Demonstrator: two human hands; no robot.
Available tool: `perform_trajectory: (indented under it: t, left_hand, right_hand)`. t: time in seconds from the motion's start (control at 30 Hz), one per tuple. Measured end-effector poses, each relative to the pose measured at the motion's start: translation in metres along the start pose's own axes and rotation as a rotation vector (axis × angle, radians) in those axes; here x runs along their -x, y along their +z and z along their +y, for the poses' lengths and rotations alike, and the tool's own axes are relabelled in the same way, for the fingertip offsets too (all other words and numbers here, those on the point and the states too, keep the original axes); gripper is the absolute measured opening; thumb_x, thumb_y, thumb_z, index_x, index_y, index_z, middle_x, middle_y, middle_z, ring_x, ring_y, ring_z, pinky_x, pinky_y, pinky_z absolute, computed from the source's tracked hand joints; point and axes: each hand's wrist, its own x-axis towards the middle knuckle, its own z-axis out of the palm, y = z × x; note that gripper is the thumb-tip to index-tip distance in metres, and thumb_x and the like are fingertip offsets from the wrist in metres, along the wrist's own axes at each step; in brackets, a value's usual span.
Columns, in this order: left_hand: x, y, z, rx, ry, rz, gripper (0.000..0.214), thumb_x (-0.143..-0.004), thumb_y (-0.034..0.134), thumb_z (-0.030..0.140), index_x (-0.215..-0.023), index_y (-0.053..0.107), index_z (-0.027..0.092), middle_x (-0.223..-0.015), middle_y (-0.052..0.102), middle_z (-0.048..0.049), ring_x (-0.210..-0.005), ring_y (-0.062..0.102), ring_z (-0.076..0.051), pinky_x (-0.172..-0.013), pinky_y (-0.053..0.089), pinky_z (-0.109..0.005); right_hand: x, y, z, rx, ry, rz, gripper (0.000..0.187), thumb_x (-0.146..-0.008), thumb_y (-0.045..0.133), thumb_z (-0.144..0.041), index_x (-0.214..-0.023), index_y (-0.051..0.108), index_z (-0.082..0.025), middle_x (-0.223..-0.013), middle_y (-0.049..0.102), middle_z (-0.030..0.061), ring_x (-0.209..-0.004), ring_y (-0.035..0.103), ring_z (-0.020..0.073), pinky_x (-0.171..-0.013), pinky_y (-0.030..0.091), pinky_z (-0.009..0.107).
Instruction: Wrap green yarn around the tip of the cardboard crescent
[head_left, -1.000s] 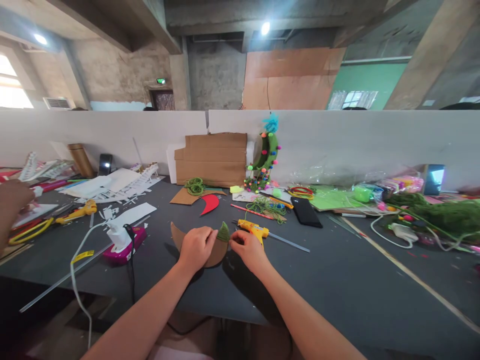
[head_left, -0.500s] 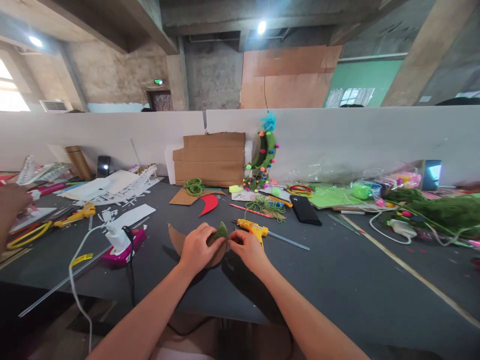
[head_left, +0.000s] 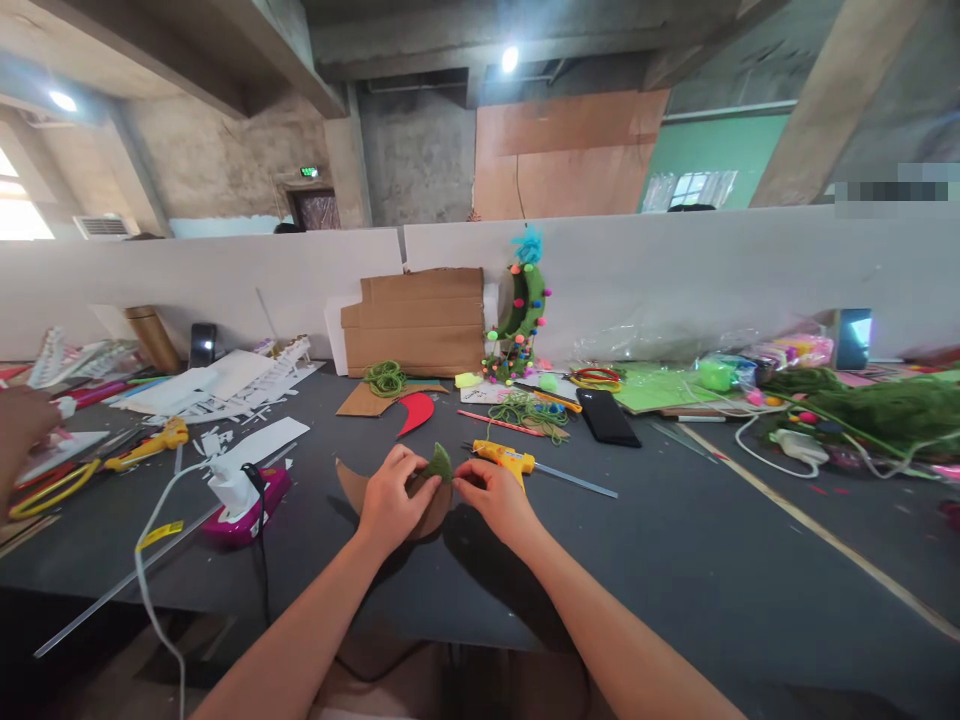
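Concrete walls, dark tabletop: left hand grips cardboard, right hand pinches something unclear.

A black phone lies on the worktop, right of and beyond the right grip; left of the left grip sits a purple power strip, with a brown bottle well beyond.

One brown cardboard crescent, one red crescent, two yellow glue guns, one magenta power strip, one gold bottle and two ceiling lamps are counted.
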Motion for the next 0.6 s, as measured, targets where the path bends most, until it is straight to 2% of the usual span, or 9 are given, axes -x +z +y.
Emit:
perform_trajectory:
  t: [0.27, 0.47, 0.6]
  left_hand:
    - [-0.007, -0.001, -0.001, 0.003, -0.024, -0.018, 0.015, -0.073, 0.058, 0.033, -0.067, 0.057, 0.020, -0.070, 0.053, 0.0013, -0.064, 0.054, -0.013, -0.059, 0.043, -0.024]
    - [-0.015, -0.001, 0.002, -0.011, -0.060, 0.075, 0.018, -0.075, 0.056, 0.034, -0.064, 0.053, 0.019, -0.069, 0.050, 0.0019, -0.062, 0.052, -0.013, -0.060, 0.041, -0.026]
    - [-0.016, -0.003, 0.004, 0.005, -0.069, 0.181, 0.017, -0.077, 0.054, 0.034, -0.068, 0.052, 0.020, -0.071, 0.048, 0.0015, -0.061, 0.051, -0.013, -0.060, 0.042, -0.026]
  right_hand:
    - [-0.001, -0.002, 0.005, 0.099, -0.032, 0.035, 0.013, -0.072, 0.053, -0.027, -0.065, 0.061, -0.020, -0.057, 0.058, -0.0005, -0.057, 0.053, 0.0171, -0.053, 0.039, 0.027]
    - [0.003, -0.015, -0.010, 0.225, -0.067, -0.005, 0.023, -0.075, 0.054, -0.037, -0.062, 0.064, -0.021, -0.060, 0.061, -0.0016, -0.059, 0.056, 0.0146, -0.054, 0.040, 0.023]
    - [-0.001, -0.038, -0.007, 0.417, 0.028, 0.194, 0.032, -0.083, 0.041, -0.040, -0.073, 0.063, -0.019, -0.080, 0.063, 0.0057, -0.077, 0.058, 0.0195, -0.065, 0.040, 0.027]
